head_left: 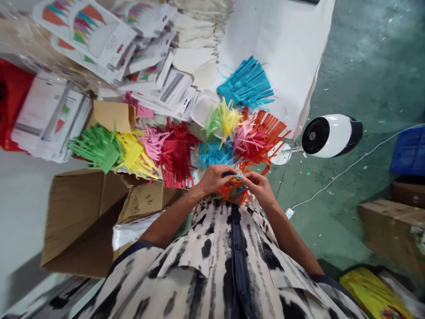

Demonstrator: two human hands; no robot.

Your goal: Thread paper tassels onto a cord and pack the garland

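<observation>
My left hand [214, 178] and my right hand [260, 187] meet close to my chest, both closed on a bundle of coloured paper fringe tassels [234, 133]. The bundle fans upward from my fingers in yellow, pink, orange, blue and green strips. Its gathered base is pinched between both hands and partly hidden by my fingers. A separate row of fringe pieces lies to the left: green [96, 146], yellow [136, 157], pink [152, 141] and red [177, 153]. A blue fringe piece [247, 84] lies on white sheeting [292, 48] beyond.
Printed packaging cards [99, 35] are heaped at the upper left. An open cardboard box [83, 212] sits at the left. A white and black fan [330, 135] stands on the green floor at the right, with a white cable, a blue crate [410, 150] and another carton [392, 226].
</observation>
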